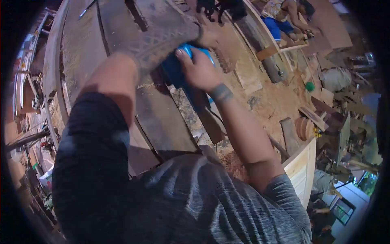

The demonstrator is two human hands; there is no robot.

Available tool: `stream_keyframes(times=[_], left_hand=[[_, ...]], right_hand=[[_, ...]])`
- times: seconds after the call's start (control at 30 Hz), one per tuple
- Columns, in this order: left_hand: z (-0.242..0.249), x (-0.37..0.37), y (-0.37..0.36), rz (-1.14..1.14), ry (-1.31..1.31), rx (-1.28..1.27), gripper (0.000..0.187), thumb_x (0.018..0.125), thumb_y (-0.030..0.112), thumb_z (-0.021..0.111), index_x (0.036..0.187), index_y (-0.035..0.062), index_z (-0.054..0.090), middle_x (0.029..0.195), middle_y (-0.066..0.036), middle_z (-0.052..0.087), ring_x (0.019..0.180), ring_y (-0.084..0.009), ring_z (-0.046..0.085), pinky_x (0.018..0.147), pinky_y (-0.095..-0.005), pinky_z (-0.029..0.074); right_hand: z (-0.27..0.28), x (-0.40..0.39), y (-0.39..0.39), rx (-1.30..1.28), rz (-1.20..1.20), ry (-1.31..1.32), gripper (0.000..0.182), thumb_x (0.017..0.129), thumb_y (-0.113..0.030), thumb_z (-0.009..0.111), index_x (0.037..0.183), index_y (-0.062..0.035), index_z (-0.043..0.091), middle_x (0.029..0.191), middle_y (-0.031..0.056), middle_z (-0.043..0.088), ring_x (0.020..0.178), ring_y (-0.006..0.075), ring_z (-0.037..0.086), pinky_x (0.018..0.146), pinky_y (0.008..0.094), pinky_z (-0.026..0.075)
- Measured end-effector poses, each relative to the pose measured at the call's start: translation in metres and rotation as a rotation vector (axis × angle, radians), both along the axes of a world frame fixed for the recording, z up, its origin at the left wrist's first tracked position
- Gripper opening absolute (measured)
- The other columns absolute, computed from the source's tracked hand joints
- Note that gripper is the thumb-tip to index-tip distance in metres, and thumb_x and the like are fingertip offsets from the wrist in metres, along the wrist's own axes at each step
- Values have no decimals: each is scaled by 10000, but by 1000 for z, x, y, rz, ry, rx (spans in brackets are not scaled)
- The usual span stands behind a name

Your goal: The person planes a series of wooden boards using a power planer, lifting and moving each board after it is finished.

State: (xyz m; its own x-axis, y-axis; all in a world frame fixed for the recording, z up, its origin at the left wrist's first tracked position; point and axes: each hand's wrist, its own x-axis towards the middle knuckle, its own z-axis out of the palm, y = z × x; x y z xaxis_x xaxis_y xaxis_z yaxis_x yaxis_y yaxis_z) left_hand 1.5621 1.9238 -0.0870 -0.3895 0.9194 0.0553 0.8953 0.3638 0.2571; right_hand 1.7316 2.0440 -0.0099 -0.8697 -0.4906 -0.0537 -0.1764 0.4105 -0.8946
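Observation:
My right hand is closed over the top of a blue electric planer, thumb to the left. The planer sits along a narrow wooden board, and a dark cord trails behind it. My left forearm crosses in front of the planer. Just beyond its front end is my left hand, smeared by motion; its fingers cannot be made out, nor whether it touches the planer or the wood. Wide planks lie side by side left of the planer.
A pen-like tool lies on the far-left planks. Sawdust and shavings cover the floor at right, among wood offcuts and a green ball-like object. A dark animal stands at the top. Another person crouches at upper right.

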Motion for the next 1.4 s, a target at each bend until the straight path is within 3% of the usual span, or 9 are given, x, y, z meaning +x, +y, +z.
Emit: stream_keyframes(times=[0.17,0.27,0.33,0.5,0.77,0.83,0.93,1.17,1.4], left_hand=[[23,5,19,269,-383,-37,303,952,298,641,1105,79,785,1024,-159,760,965,-364,717,850,-476,577],[-34,17,85,-69,31,-37,268,928,251,632,1004,56,800,1007,-198,770,912,-380,736,821,-479,589],[31,90,152,-27,-188,-252,315,946,244,585,1012,13,790,1074,-247,759,998,-384,746,863,-508,585],[44,182,280,-88,-336,-285,423,949,211,541,1207,-57,743,1248,-274,720,1176,-460,676,1059,-534,519],[-3,113,204,28,-241,-72,330,896,208,612,1071,19,818,1080,-214,785,1052,-369,758,893,-509,600],[-23,71,176,-352,355,-493,313,872,221,635,1033,27,821,1010,-205,786,991,-359,764,835,-527,606],[-11,20,110,-15,82,-373,297,854,230,648,999,33,817,951,-174,786,918,-344,762,780,-539,603],[-15,-44,28,102,-68,-285,280,877,204,618,990,29,805,982,-182,777,952,-357,753,808,-532,599],[6,28,120,-59,-101,-316,268,900,178,587,980,25,792,1014,-190,768,985,-370,744,835,-525,595]], right_hand=[[-1,0,15,32,17,4,511,1070,-464,568,1023,43,615,1002,338,679,964,511,665,852,548,513],[15,55,85,93,2,19,489,1073,-442,577,1106,44,614,1018,335,680,977,510,668,850,542,518],[22,99,144,101,4,-52,467,1075,-400,592,1237,38,598,1035,324,680,968,501,674,837,524,526],[39,175,257,108,48,-163,394,1040,-248,646,1313,23,565,953,248,683,861,427,686,771,467,529],[34,110,184,136,50,-242,414,1061,-328,621,1236,44,571,907,290,659,855,470,675,758,498,523],[18,83,149,85,12,-109,425,1067,-376,608,1178,33,582,925,328,658,911,515,672,777,526,520],[12,34,100,52,21,-72,499,1067,-461,584,1097,36,601,960,350,664,956,533,664,805,542,518],[-1,-38,20,39,-34,126,592,1069,-507,542,1021,73,647,1027,364,691,1008,524,674,885,564,524],[25,12,108,137,51,-35,573,1067,-507,553,1149,56,624,1048,342,689,1001,512,675,858,558,527]])
